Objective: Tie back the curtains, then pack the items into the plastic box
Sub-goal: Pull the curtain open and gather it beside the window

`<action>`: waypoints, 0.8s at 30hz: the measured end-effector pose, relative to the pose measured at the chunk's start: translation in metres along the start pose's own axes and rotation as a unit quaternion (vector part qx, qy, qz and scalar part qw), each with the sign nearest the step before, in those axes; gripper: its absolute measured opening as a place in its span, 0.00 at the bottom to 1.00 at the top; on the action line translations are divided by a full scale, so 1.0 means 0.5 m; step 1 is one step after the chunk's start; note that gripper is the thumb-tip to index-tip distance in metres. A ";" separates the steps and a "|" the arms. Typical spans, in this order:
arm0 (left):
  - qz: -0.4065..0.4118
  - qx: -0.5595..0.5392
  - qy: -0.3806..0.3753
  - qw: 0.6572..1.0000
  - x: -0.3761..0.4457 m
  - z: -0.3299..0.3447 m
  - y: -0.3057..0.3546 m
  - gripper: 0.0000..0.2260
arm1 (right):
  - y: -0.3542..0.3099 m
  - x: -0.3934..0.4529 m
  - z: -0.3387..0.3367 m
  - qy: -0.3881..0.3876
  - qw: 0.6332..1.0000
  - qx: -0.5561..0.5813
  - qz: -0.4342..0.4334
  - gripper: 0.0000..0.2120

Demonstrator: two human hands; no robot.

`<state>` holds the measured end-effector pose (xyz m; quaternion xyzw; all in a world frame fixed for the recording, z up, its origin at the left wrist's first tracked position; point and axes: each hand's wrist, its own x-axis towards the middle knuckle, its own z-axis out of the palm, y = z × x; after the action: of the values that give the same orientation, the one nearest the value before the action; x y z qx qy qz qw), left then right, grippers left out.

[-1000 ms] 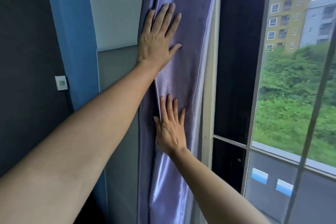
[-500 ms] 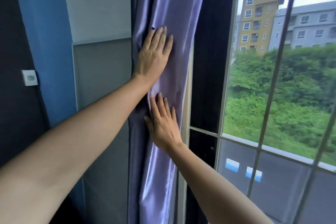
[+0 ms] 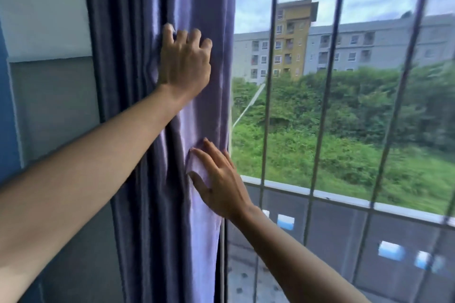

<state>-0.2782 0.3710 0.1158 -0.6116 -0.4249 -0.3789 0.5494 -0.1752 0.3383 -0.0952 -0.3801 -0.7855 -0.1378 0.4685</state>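
Note:
A purple curtain [image 3: 160,179] hangs bunched in folds at the left edge of the window. My left hand [image 3: 184,64] is high on it, fingers curled into the fabric and thumb tucked into a fold. Lower down, my right hand [image 3: 219,184] presses on the curtain's right edge with straight fingers. No tie-back, plastic box or items to pack are in view.
A grey and blue wall [image 3: 54,106] stands left of the curtain. Right of it is the window with vertical metal bars [image 3: 268,106] and a horizontal rail [image 3: 344,199]. Outside are bushes and apartment buildings.
The curtain has been pushed further left into tighter folds, uncovering more window. My left hand's fingers went from flat to curled into the fabric. My right hand stays flat.

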 end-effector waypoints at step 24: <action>0.081 -0.323 0.140 0.932 0.196 -0.327 0.711 0.18 | 0.178 -0.334 -0.654 0.087 0.944 -0.301 0.107 0.23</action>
<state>0.0895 0.2059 0.1003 -0.7292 -0.1470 -0.5315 0.4053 0.1411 0.1326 -0.0767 -0.5714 -0.6185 -0.3497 0.4108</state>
